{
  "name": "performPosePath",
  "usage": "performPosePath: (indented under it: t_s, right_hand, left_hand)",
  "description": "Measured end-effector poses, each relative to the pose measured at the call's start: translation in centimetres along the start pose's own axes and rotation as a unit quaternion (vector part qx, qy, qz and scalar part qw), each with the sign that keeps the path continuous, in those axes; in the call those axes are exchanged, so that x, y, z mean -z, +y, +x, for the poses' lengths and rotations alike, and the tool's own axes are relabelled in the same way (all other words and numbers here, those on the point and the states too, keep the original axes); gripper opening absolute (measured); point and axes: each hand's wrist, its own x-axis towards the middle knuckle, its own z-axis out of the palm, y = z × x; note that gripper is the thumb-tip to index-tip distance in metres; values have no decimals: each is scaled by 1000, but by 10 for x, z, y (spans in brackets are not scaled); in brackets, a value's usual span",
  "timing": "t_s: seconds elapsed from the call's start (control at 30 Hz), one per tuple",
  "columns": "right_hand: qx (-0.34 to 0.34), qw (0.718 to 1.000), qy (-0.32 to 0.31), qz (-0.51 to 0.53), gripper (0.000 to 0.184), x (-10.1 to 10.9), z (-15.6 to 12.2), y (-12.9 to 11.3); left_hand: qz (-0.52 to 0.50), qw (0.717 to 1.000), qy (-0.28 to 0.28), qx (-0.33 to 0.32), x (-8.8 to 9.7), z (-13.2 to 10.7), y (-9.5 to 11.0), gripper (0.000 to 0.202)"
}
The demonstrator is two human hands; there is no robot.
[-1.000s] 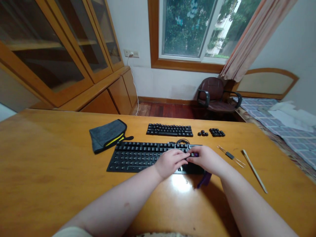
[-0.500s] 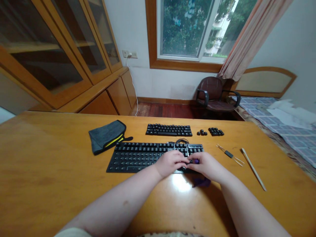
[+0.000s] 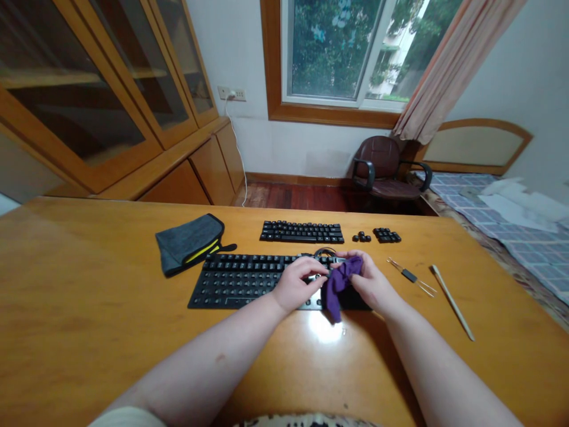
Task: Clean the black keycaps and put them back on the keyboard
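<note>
A black keyboard (image 3: 242,290) lies across the desk in front of me, with bare switches showing over most of its main block and keycaps along its upper rows. My right hand (image 3: 371,284) grips a bunched purple cloth (image 3: 340,284) above the keyboard's right part, one end hanging past its front edge. Just left of the cloth, my left hand (image 3: 300,286) is over the keyboard, thumb and fingers curled toward each other. Whatever is between those fingertips is too small to make out. Both hands cover part of the keys.
Behind the keyboard sit a block of removed keycaps (image 3: 302,232), a few loose keycaps (image 3: 361,237) and another keycap group (image 3: 386,235). A grey folded cloth (image 3: 189,240) lies left. To the right are a wire keycap puller (image 3: 409,276) and a thin brush (image 3: 452,302).
My hands have moved apart from each other. The right hand has lifted the purple cloth into view above the keyboard, and the left hand has shifted slightly left.
</note>
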Motion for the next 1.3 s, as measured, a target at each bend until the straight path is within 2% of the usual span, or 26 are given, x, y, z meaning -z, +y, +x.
performPosePath:
  t_s: [0.1,0.2,0.3,0.37,0.47,0.57,0.63,0.87,1.17,1.3]
  right_hand:
    - [-17,999,30,-7,25,-5,3,0]
    - [27,992,60,-109,17,-5,4,-3]
    - [64,975,99,-189,22,-5,2,-4]
    - [26,983,101,-154,30,-7,0,-3]
    - [-45,998,36,-30,32,-11,-2,2]
    - [-62,992,-46,97,36,-12,-2,8]
    - [-60,988,-58,131,34,-10,-1,11]
    - [18,998,-50,33,24,-9,0,4]
    - [40,999,-17,-3,12,-11,-2,4]
    - [55,998,5,-21,10,-14,-3,3]
  left_hand:
    - [-4,1000,11,5,0,1,0,5]
    - [-12,1000,24,5,-1,1,0,4]
    - [-13,1000,17,-1,-2,0,1,4]
    - [-12,1000,4,-9,-2,0,3,5]
    - [-6,1000,-1,-17,-1,0,5,5]
    - [6,1000,14,3,-2,0,4,8]
    - [6,999,28,29,-2,-1,3,12]
    - [-26,997,51,52,-6,-2,1,11]
    - [-38,987,56,143,-10,-8,5,14]
    - [-38,984,64,159,-12,-8,4,12]
